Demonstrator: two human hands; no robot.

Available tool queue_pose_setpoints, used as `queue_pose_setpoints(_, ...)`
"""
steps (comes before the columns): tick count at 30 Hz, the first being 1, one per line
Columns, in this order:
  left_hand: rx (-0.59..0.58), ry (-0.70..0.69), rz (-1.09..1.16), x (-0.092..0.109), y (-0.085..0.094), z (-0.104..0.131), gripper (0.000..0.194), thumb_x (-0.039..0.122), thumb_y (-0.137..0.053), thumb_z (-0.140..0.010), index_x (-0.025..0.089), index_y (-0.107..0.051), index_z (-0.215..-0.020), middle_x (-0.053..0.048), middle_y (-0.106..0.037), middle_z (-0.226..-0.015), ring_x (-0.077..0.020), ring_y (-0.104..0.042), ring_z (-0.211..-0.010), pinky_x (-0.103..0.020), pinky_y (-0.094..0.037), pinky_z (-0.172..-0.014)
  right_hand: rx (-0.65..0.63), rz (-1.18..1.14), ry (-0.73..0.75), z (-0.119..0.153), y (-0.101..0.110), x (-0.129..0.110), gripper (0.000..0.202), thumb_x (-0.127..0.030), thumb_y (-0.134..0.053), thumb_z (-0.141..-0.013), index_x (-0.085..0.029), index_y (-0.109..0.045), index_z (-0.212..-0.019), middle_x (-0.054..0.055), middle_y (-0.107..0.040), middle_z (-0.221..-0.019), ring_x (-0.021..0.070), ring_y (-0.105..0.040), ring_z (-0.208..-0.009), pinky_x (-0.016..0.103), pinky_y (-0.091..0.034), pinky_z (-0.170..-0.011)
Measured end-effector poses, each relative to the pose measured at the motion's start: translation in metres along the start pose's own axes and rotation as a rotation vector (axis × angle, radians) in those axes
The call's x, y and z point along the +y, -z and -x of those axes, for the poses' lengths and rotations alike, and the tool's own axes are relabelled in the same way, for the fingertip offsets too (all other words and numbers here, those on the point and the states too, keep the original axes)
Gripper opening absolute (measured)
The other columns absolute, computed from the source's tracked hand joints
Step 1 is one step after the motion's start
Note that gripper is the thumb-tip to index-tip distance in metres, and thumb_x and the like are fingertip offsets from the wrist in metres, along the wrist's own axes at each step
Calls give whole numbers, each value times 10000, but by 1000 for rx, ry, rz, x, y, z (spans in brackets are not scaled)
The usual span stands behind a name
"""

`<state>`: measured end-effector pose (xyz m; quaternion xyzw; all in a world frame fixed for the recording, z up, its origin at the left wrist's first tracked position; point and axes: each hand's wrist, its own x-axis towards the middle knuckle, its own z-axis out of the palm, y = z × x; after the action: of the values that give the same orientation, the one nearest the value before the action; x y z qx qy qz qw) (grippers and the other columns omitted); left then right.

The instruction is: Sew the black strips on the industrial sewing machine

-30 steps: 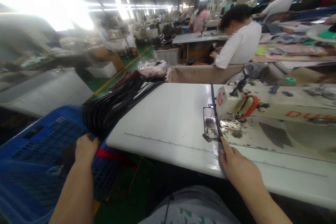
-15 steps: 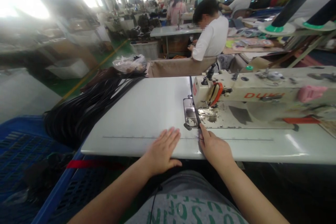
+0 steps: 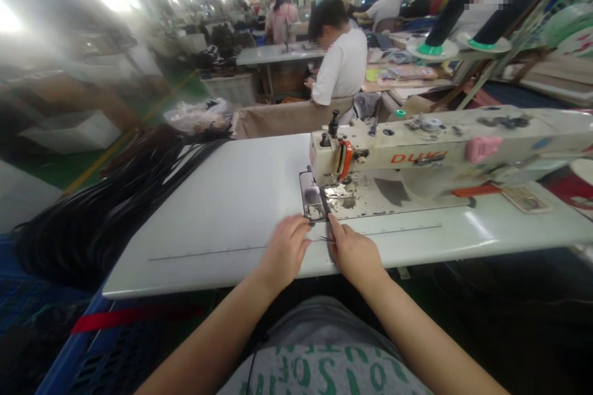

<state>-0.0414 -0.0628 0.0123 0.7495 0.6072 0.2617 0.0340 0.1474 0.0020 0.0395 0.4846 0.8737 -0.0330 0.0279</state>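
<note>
A cream sewing machine stands on the white table. A narrow black strip runs from under its needle area towards me. My right hand is closed at the near end of the strip, its index finger on it, and a small pointed metal tool sticks out from the fingers. Left of it, my left hand is at the near edge of the metal plate, fingers bent together; whether they hold anything is hidden.
Long black strips hang in a bundle over the table's left side, above a blue basket. A person in a white shirt sits beyond the table. Thread cones stand at upper right.
The view has turned to the right. My left hand has moved up beside the plate, nearer my right hand, and its spread fingers have drawn together. My right hand stays at the strip.
</note>
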Motion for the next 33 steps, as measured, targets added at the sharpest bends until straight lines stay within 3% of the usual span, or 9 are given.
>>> queue_pose_setpoints(2, -66, 22, -37, -2, -11, -22, 363, 230, -497, -1026, 164, -602, -1367, -139, -613, -1453, -286, -489, -1445, -540, -395, -1219, -13, -7, 4, 0, 1, 0, 590, -243, -528, -1008, -128, -404, -1573, 155, -731, -1098, 238, -748, -890, 289, -543, -707)
queue_pose_setpoints(5, -129, 5, -97, -5, -27, -45, 423, 203, -440, -1037, 163, -553, -1443, -129, -558, -1526, -301, -393, -1518, -582, -332, -1244, -10, -37, 16, 3, 2, 1, 581, -233, -533, -1005, -134, -418, -1566, 149, -734, -1129, 234, -745, -931, 280, -541, -736)
queue_pose_setpoints(10, -48, -61, -79, -6, -44, -53, 453, 103, -408, -993, 164, -623, -1387, -131, -623, -1458, -267, -488, -1455, -547, -333, -1256, 102, -201, 74, 9, 6, 20, 328, -286, -497, -1051, -232, -661, -1329, 76, -759, -1033, 188, -731, -898, 250, -522, -762)
queue_pose_setpoints(13, 5, -85, -83, -8, -50, -48, 475, 93, -418, -976, 169, -623, -1398, -129, -629, -1452, -272, -540, -1411, -538, -387, -1231, 395, -284, 47, 9, 27, 44, 305, -269, -460, -1058, -228, -742, -1169, 74, -744, -979, 186, -711, -920, 254, -522, -815)
queue_pose_setpoints(16, 15, -98, -118, -8, -54, -45, 505, 58, -408, -953, 149, -623, -1401, -127, -623, -1459, -279, -537, -1416, -526, -397, -1234, 762, -263, -22, -1, 69, 74, 364, -298, -420, -1073, -189, -731, -1229, 112, -735, -1099, 211, -680, -1047, 301, -511, -955)
queue_pose_setpoints(19, 13, -92, -133, -9, -56, -44, 534, 30, -390, -937, 139, -620, -1406, -130, -614, -1469, -281, -539, -1416, -526, -400, -1238, 929, -115, -56, -22, 116, 104, 374, -333, -455, -1065, -182, -700, -1305, 113, -701, -1291, 238, -629, -1199, 359, -462, -1071)
queue_pose_setpoints(24, -10, -69, -108, -10, -57, -45, 584, 3, -387, -909, 144, -599, -1433, -142, -587, -1495, -276, -520, -1434, -535, -385, -1249, 787, 58, 23, -62, 165, 141, 342, -293, -499, -1035, -169, -707, -1276, 88, -715, -1301, 246, -608, -1241, 408, -462, -1080)
queue_pose_setpoints(30, -5, -76, -108, -9, -54, -47, 589, -12, -379, -906, 156, -607, -1423, -129, -605, -1479, -256, -534, -1423, -517, -387, -1252, 660, 137, -40, -81, 178, 158, 313, -312, -497, -1046, -153, -753, -1131, 104, -745, -1199, 234, -646, -1092, 345, -483, -940)
queue_pose_setpoints(33, -2, -73, -126, -7, -51, -47, 577, -14, -382, -906, 150, -614, -1409, -126, -606, -1479, -248, -542, -1415, -503, -398, -1245, 748, 177, -59, -70, 176, 155, 350, -329, -486, -1056, -133, -731, -1210, 131, -722, -1237, 235, -616, -1124, 327, -462, -955)
